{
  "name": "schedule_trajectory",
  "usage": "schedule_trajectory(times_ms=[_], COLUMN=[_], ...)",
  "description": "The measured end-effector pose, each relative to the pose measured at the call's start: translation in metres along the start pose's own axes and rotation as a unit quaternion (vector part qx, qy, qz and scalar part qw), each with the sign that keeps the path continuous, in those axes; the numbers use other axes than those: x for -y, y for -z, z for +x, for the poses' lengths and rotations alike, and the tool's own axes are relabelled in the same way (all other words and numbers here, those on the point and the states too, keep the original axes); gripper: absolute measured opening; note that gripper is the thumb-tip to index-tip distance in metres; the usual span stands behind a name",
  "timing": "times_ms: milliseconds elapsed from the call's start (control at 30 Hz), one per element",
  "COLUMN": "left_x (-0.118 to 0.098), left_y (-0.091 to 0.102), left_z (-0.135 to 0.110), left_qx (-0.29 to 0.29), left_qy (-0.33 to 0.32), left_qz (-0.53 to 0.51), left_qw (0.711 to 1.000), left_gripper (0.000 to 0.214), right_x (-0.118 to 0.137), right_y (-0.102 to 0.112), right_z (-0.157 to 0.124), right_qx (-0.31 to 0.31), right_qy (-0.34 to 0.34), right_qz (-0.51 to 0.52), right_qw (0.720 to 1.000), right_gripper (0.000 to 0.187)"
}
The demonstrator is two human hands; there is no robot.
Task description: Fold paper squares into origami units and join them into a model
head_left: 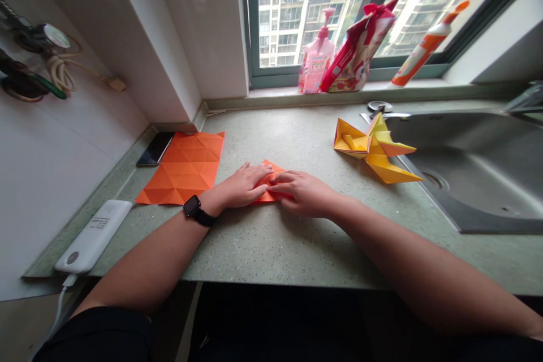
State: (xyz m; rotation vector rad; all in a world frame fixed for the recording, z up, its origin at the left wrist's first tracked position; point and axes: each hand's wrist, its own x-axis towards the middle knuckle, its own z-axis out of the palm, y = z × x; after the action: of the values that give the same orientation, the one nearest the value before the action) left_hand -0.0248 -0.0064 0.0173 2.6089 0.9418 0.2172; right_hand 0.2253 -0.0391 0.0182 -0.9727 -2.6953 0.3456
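Note:
In the middle of the counter lies a small folded piece of orange paper (pixel 271 168), largely covered by both hands. My left hand (pixel 244 184), with a black watch (pixel 198 211) at the wrist, rests on its left side, fingers stretched out and thumb apart. From the right, my right hand (pixel 303 192) presses on the same paper, its fingers spread and slightly bent. Left of the hands lies an orange sheet (pixel 186 167) with a grid of creases. A yellow folded-paper model (pixel 375 150) with several pointed arms stands to the right, apart from my hands.
A phone (pixel 155 149) lies partly beneath the creased sheet. A white power bank (pixel 94 236) with a cable is at the left edge. The steel sink (pixel 479 169) takes up the right. On the sill stand a pink pump bottle (pixel 316 59), a red bag (pixel 360 48) and an orange-white bottle (pixel 419 54).

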Motion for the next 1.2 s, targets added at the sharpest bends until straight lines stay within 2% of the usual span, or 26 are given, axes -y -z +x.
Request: schedule_trajectory(times_ms=[67,200,467,767,1067,1200], left_x=[-0.005,-0.010,-0.011,-0.007,-0.003,-0.002], left_y=[0.002,0.006,0.007,0.005,0.006,0.006], left_z=[-0.004,-0.013,-0.017,-0.020,-0.025,-0.026], left_qx=[-0.006,-0.024,-0.040,-0.027,-0.069,-0.070], left_qy=[-0.009,-0.015,-0.049,-0.076,-0.036,-0.019], left_qz=[0.007,0.043,0.028,-0.002,0.021,0.024], left_qw=[1.000,0.999,0.998,0.997,0.997,0.997], left_gripper=[0.046,0.060,0.030,0.028,0.023,0.024], right_x=[0.000,-0.003,-0.011,-0.013,-0.013,-0.016], right_y=[0.003,0.004,-0.005,0.005,0.007,0.008], right_z=[-0.001,-0.002,-0.003,-0.006,-0.007,-0.007], right_qx=[0.000,-0.010,-0.034,-0.027,-0.030,-0.024], right_qy=[0.005,-0.016,-0.019,-0.012,-0.015,-0.019], right_qz=[0.006,0.012,-0.021,-0.033,-0.014,-0.009], right_qw=[1.000,1.000,0.999,0.999,0.999,0.999], right_gripper=[0.026,0.027,0.030,0.023,0.020,0.021])
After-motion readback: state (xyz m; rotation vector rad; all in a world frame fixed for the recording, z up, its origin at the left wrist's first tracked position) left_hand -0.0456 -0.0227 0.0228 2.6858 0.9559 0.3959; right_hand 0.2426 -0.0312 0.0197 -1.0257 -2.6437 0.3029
